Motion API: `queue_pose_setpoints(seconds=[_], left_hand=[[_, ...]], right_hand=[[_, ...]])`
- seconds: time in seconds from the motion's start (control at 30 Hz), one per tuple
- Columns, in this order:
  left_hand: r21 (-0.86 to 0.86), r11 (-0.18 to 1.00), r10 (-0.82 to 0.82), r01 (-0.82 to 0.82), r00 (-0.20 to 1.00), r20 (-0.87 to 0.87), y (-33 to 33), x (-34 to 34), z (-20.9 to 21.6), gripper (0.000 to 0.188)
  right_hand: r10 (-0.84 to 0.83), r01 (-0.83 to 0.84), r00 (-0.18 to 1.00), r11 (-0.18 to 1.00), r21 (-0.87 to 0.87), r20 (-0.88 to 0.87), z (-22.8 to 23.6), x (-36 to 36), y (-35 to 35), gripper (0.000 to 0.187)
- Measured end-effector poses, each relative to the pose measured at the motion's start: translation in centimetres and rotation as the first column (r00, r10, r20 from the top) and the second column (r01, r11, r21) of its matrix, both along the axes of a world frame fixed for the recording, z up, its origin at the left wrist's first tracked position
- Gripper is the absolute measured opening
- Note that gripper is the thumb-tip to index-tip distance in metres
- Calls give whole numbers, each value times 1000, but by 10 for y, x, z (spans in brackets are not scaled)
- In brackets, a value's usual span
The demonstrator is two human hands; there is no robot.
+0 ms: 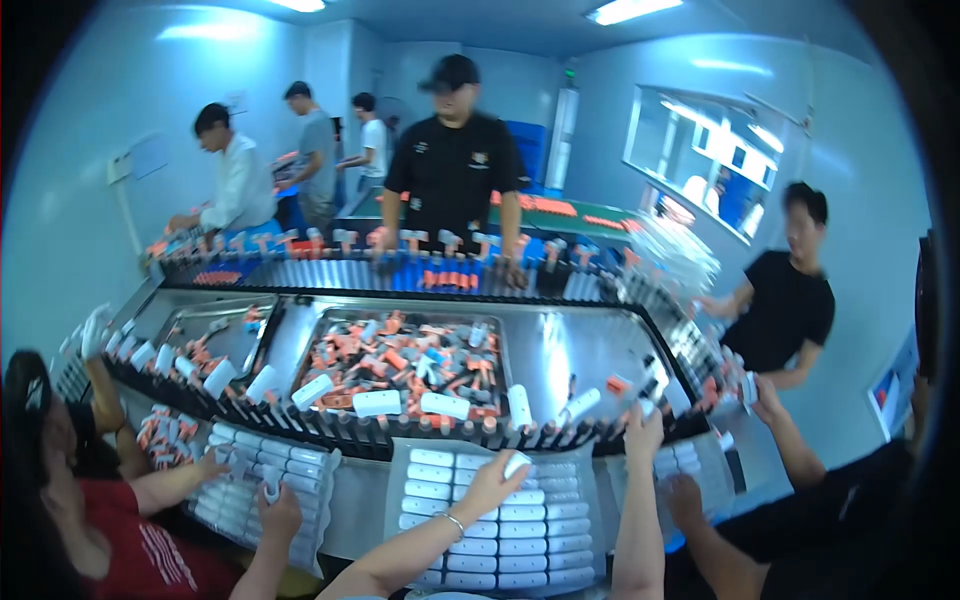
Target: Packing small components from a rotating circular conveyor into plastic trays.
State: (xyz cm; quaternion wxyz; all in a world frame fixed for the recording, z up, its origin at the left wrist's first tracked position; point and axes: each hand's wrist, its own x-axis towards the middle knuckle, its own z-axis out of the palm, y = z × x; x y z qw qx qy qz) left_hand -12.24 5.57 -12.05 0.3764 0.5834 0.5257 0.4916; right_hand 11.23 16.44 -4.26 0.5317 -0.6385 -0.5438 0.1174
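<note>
white case [516, 464], over the tray [399, 475] in your left hand's [492, 481] bent fingers, should handle light, stiff and slightly slippery; pinch its long sides. your right hand [643, 432], beyond the tray's right side, looks curled, its hold unclear.

1. On my feed, the bare left forearm [395, 562] widens smoothly from wrist toward elbow.
2. Around its wrist I see a thin, silvery, rounded bracelet [455, 522], its finer detail too small for me to read.
3. The left hand [490, 484] looks bare to me, fingers included.
4. I see the right forearm [638, 530] bare too, slim and tapering toward the wrist.
5. The right hand [643, 437] is also bare, slightly blurred.
</note>
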Motion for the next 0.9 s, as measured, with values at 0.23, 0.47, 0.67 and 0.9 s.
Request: queue_pose_setpoints(seconds=[0.23,0.47,0.67,0.9], left_hand=[[-22,999,-32,32,999,16,-4,-2,5,41],[120,992,-24,26,1000,-16,-8,5,10,41],[92,996,0,-1,1000,7,0,6,3,44],[82,995,58,-59,998,18,-1,-4,11,40]], right_hand=[[218,-211,894,976,-62,391,22,-25,19,34],[346,-188,698,933,-306,627,9,-70,46,34],[370,-375,746,920,-109,553,8,-109,-2,46],[661,-658,646,736,-161,381,-4,-70,-69,24]])
